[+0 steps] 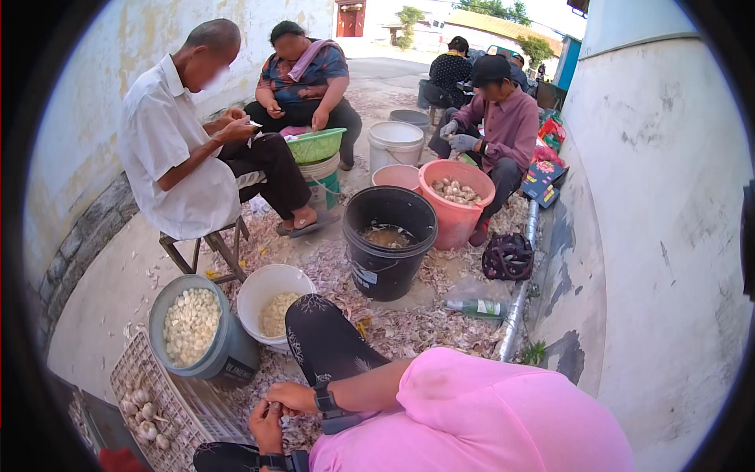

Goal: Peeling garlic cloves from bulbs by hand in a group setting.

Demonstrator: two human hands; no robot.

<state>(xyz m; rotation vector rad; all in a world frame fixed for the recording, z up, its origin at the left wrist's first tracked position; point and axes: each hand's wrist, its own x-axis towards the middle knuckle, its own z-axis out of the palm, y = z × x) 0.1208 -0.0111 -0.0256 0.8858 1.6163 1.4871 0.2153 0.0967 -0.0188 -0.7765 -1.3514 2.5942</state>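
My right hand (292, 397) and my left hand (266, 426) meet low in the view, fingertips bent together; whatever is between them is too small and hidden to tell. Each wrist wears a dark strapped device. Left of them, a pale plastic crate (187, 407) holds whole garlic bulbs (140, 407). Beyond my hands stands a grey-blue bucket (242, 354) full of peeled garlic cloves (191, 324). Beside it, a white bucket (250, 301) contains more peeled cloves (277, 314), lower down inside.
A black bucket (383, 265) with murky liquid stands ahead, beside a pink tub (451, 221) of garlic bulbs. Several seated people work nearby. Garlic skins (424, 330) cover the ground. A patterned bag (508, 256), a green bottle (481, 307) and a metal pipe (519, 312) lie by the right wall.
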